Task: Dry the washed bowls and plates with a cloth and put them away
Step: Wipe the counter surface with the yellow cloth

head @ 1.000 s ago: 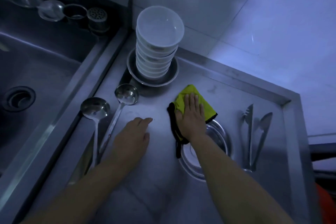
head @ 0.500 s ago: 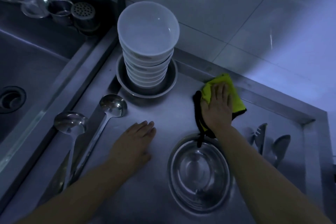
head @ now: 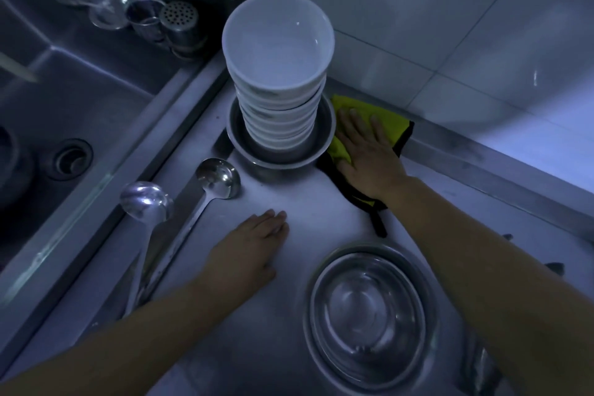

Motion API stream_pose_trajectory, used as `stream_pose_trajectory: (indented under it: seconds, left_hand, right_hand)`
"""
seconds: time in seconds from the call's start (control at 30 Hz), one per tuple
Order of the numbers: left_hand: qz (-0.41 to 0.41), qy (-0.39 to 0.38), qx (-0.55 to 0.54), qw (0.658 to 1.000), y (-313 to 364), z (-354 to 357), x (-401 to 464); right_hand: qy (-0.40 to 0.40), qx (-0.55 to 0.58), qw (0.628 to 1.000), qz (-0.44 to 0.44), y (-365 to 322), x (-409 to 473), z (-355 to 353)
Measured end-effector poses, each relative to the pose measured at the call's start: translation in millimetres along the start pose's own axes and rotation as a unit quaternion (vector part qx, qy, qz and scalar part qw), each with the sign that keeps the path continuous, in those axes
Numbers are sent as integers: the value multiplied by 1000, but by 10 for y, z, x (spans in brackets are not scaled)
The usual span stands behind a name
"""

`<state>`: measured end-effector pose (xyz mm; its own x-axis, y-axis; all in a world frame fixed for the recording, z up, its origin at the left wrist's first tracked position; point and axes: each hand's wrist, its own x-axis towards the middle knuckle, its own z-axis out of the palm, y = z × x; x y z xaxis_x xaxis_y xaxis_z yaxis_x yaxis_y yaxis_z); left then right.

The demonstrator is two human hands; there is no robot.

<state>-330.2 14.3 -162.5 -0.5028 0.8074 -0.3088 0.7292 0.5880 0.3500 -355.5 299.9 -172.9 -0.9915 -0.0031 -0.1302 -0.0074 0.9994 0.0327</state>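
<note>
Tall stack of white round bowls in a shallow metal dish at counter's back corner, stacked steel bowls near front, yellow black-edged cloth flat just right of the dish. Tongs at right edge mostly cut off by the arm, cloth half hidden. Right hand spread, pressing cloth; left hand flat on steel counter, fingers together.

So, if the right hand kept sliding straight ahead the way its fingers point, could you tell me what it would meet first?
Probably the raised back edge of the counter below the tiled wall. The right hand lies flat on the yellow cloth, fingers aimed up and slightly left, passing close beside the metal dish under the stacked bowls.
</note>
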Motion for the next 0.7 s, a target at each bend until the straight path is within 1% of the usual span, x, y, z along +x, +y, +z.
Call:
stream_pose_trajectory:
  seconds: [0.1,0.23,0.3,0.33,0.37,0.43,0.5,0.53,0.57,0.63,0.7]
  left_hand:
    - [-3,4,1,1000,1,21,-17]
    - [-1,35,12,999,44,7,-82]
    - [10,46,52,998,84,-90,-189]
    - [6,61,59,996,81,-137,-264]
    - [-7,102,37,994,54,-164,-353]
    - [-70,168,-7,983,-36,-214,-595]
    - [-176,238,-6,955,-179,-265,-832]
    - [-236,250,-11,939,-271,-278,-953]
    - [-291,244,-13,925,-363,-278,-1065]
    - [-363,207,0,908,-514,-255,-1215]
    - [-386,175,1,906,-567,-233,-1270]
  right_hand:
    - [-7,17,1000,14,-121,-127,21]
    - [-8,36,998,49,-378,-400,52]
    - [-11,40,997,69,-528,-523,47]
    - [-14,43,996,76,-617,-574,39]
    - [-18,46,995,81,-712,-624,28]
    - [-26,47,995,86,-923,-712,-8]
    - [-21,48,995,89,-1117,-784,-49]
    - [-18,47,995,86,-1214,-800,-68]
    - [-20,45,996,80,-1306,-819,-77]
    - [-25,41,997,67,-1471,-843,-81]
    - [-28,33,997,59,-1611,-853,-73]
